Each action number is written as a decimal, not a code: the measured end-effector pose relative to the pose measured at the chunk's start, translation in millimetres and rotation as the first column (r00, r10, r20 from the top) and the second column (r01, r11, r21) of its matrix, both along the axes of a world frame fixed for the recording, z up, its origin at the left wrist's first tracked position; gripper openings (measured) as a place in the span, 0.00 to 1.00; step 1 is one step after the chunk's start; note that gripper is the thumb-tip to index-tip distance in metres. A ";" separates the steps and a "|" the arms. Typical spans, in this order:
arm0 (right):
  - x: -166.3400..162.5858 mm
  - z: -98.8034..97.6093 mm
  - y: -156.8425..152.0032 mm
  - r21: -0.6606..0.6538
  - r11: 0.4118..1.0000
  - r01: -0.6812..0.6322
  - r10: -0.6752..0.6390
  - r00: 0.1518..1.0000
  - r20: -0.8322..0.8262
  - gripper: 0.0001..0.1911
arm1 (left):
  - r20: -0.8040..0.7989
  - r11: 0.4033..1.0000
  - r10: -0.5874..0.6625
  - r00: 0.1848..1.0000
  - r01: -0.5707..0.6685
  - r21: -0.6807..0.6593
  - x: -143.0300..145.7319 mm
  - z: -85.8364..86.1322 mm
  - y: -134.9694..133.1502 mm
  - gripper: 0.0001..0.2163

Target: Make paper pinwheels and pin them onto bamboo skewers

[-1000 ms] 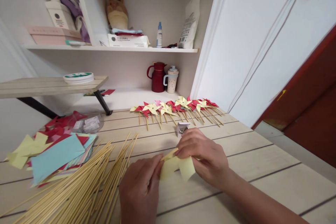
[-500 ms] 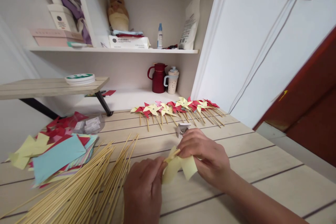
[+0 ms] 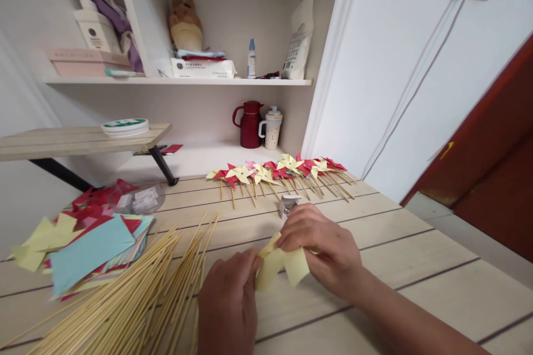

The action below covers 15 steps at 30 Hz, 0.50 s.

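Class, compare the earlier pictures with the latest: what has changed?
The left hand has shifted slightly rightward, toward the right hand. Nothing was visibly picked up or let go: both hands still hold the yellow paper. The pinwheels, loose sticks and small box stayed put.

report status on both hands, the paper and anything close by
Left hand and right hand both gripping yellow paper. Paper bent, flaps hanging down. Box just beyond right hand, sticks beside left hand.
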State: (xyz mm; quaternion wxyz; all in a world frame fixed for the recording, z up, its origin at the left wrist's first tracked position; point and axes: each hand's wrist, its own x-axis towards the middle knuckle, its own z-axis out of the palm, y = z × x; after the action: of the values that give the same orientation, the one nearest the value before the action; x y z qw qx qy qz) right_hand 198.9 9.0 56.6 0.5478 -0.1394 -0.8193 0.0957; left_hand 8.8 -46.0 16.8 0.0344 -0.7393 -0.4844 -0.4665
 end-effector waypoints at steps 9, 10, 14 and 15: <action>0.5 0.4 -0.7 0.007 1.000 0.021 -0.021 1.000 -0.007 0.08 | -0.017 1.000 -0.004 1.000 0.005 0.012 -2.1 0.9 0.9 0.08; 0.5 0.2 -0.8 0.005 1.000 0.019 -0.019 1.000 -0.007 0.08 | -0.013 1.000 -0.005 1.000 0.005 0.020 -2.1 0.6 1.2 0.09; 0.1 0.0 -0.9 -0.009 1.000 0.017 -0.017 1.000 0.003 0.08 | 0.012 1.000 -0.004 1.000 0.004 0.004 -1.7 -1.0 0.7 0.10; -0.2 0.2 -0.9 -0.011 1.000 0.016 -0.016 1.000 0.004 0.07 | 0.014 1.000 0.000 1.000 0.001 -0.007 -1.4 -1.5 0.2 0.10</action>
State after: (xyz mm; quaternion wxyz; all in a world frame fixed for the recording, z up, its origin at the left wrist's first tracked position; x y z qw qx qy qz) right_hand 198.7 8.1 56.8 0.5464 -0.1491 -0.8186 0.0955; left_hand 7.5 -45.8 15.3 0.0283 -0.7362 -0.4861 -0.4701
